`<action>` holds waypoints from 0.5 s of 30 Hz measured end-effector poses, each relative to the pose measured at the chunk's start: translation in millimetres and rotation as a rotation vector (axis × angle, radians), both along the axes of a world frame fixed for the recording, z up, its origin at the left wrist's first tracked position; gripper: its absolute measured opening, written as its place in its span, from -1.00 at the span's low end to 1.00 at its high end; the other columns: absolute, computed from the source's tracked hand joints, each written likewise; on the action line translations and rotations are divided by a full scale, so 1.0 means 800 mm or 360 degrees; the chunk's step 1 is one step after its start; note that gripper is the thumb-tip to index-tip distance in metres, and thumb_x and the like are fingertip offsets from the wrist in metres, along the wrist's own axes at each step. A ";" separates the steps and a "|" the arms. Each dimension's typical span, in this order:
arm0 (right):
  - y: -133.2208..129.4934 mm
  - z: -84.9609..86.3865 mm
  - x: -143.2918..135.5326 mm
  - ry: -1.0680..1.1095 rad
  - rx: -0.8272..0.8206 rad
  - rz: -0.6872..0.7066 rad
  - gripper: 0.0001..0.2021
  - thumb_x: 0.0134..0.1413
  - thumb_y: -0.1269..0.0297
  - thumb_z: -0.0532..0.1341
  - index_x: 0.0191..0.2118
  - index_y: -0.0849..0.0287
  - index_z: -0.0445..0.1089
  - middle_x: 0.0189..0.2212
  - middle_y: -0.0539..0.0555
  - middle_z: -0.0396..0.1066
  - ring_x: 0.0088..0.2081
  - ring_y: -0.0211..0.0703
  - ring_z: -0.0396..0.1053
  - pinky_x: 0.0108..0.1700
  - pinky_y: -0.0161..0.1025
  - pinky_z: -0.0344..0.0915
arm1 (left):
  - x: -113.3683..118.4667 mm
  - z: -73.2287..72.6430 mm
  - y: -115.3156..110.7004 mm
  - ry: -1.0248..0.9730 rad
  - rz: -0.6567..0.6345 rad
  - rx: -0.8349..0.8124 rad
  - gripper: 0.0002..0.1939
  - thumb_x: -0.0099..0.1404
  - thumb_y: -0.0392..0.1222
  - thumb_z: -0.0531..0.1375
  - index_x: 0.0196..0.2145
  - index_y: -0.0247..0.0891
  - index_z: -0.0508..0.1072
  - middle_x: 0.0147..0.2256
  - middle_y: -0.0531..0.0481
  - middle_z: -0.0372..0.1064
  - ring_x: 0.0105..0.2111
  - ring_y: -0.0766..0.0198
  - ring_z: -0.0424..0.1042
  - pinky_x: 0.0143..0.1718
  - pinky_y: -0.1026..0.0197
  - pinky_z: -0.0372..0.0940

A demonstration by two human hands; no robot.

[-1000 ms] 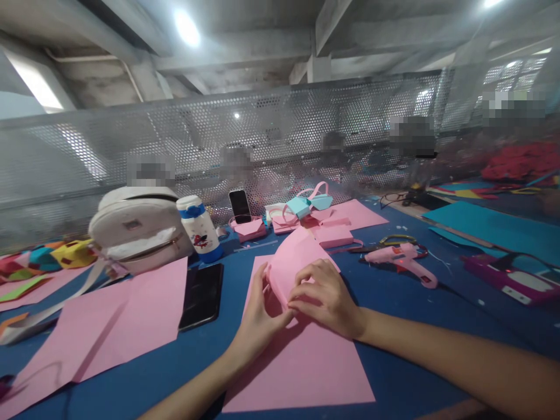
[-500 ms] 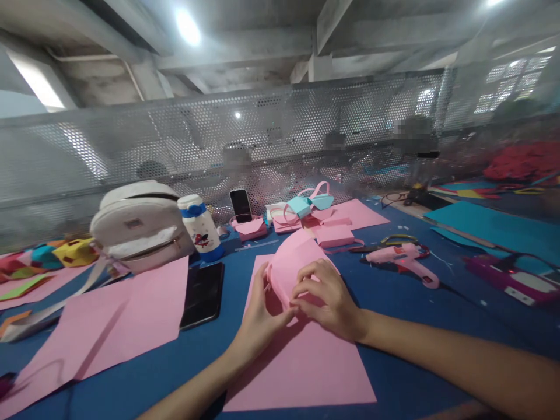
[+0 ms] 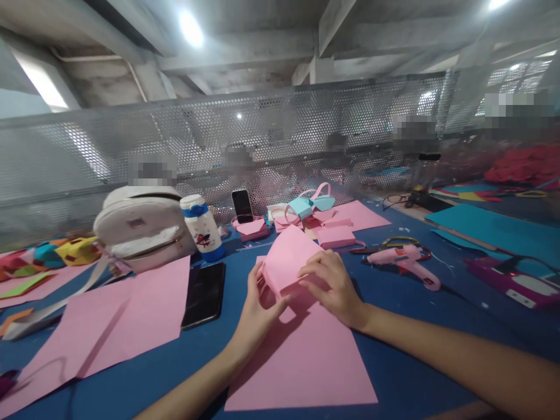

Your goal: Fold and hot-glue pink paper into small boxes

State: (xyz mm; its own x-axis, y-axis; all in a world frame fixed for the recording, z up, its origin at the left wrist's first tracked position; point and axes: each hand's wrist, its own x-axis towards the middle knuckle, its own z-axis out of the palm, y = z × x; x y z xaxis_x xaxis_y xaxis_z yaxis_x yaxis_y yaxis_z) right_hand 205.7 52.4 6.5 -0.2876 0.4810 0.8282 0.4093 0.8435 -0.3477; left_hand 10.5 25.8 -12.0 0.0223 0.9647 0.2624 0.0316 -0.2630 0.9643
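Note:
A folded pink paper piece is held above a flat pink sheet on the blue table. My left hand grips its left side, with the thumb along the lower edge. On the right side, my right hand holds it with curled fingers. Part of the piece is hidden behind the fingers. Beyond it lie small pink paper bags, one of them a flat pink pouch, and a blue and pink one.
A pink glue gun and scissors lie at the right, near blue sheets. To the left are a black phone, a bottle, a white backpack and pink sheets. A perforated metal screen stands behind.
The pink piece has gone from a rounded curve to a more angular, folded shape, its lower edge turned toward me. My right hand has shifted slightly and its fingers have moved up along the edge.

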 end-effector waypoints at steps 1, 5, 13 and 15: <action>-0.001 0.000 0.000 -0.0011 0.0003 -0.0013 -0.90 0.31 0.26 0.17 -0.24 0.05 0.44 -0.30 0.03 0.39 -0.20 -0.06 0.30 -0.07 -0.07 0.13 | 0.000 0.000 0.000 -0.0005 -0.0005 0.0001 -0.14 0.11 0.00 0.39 0.23 -0.04 0.01 0.26 -0.22 0.11 0.26 -0.06 0.16 0.28 -0.20 0.06; -0.001 0.002 -0.001 -0.0032 0.0022 -0.0031 -0.89 0.28 0.26 0.21 -0.28 0.05 0.47 -0.32 0.03 0.38 -0.21 -0.07 0.29 -0.09 -0.08 0.13 | 0.001 -0.007 0.003 -0.0036 -0.0050 0.0042 -0.15 0.12 -0.05 0.40 0.23 -0.01 0.02 0.26 -0.18 0.11 0.27 -0.02 0.16 0.30 -0.17 0.05; -0.007 0.002 -0.003 0.0020 -0.0113 0.0058 -0.91 0.22 0.40 0.19 -0.31 0.08 0.38 -0.34 0.01 0.37 -0.23 -0.08 0.28 -0.08 -0.08 0.13 | -0.001 -0.005 0.001 0.0058 -0.0040 0.0046 -0.14 0.12 -0.07 0.40 0.23 0.02 0.00 0.28 -0.15 0.06 0.28 -0.02 0.12 0.31 -0.17 0.01; -0.009 0.004 -0.004 0.0073 -0.0183 0.0064 -0.90 0.25 0.39 0.16 -0.31 0.09 0.35 -0.35 0.01 0.37 -0.24 -0.08 0.28 -0.09 -0.07 0.13 | -0.001 -0.003 0.000 0.0091 0.0000 0.0018 -0.13 0.10 -0.07 0.41 0.23 -0.01 0.01 0.27 -0.17 0.06 0.27 -0.05 0.13 0.30 -0.19 0.02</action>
